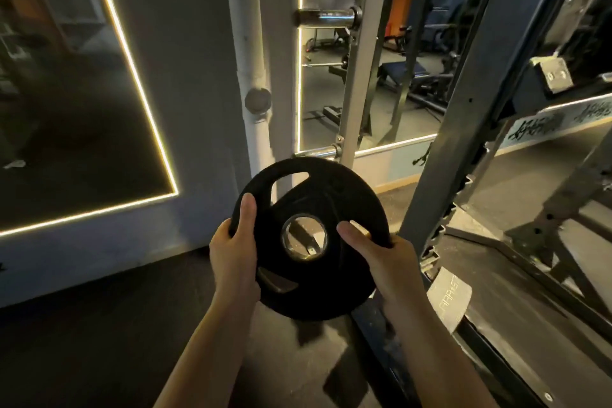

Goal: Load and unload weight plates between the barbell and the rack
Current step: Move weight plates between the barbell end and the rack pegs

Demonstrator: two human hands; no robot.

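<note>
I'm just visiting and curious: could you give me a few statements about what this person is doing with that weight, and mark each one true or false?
1. Both hands hold the black weight plate. True: the left hand and the right hand grip opposite edges.
2. The plate is already slid onto a bar. False: it is held in the air, its centre hole empty.
3. The chrome barbell sleeve above carries no plate. True.
4. The plate is solid, without grip openings. False: cut-out slots show near its rim.
5. The left hand hangs idle. False: its fingers curl round the plate's edge.
</note>
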